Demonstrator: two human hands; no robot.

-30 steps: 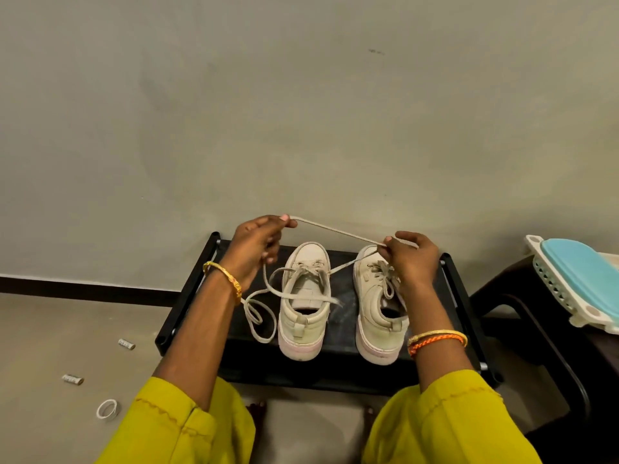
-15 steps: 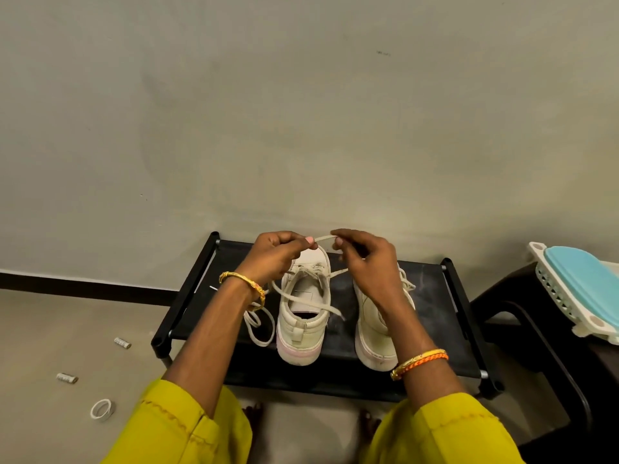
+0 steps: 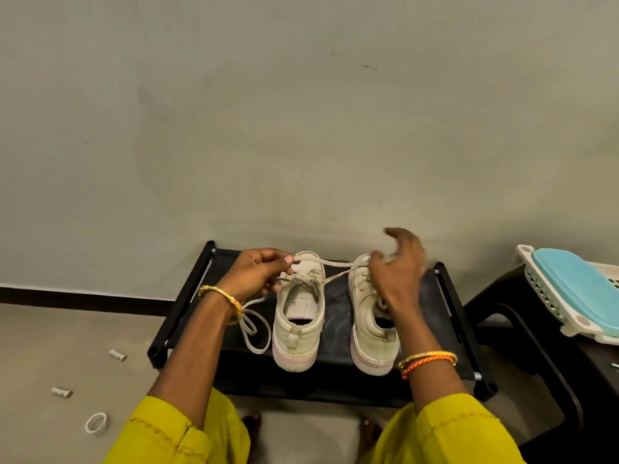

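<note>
One shoe (image 3: 371, 336) half behind right hand (image 3: 398, 276)

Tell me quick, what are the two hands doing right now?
Left hand: pinching the shoelace.
Right hand: blurred, fingers spread; grip on the shoelace cannot be told.
</note>
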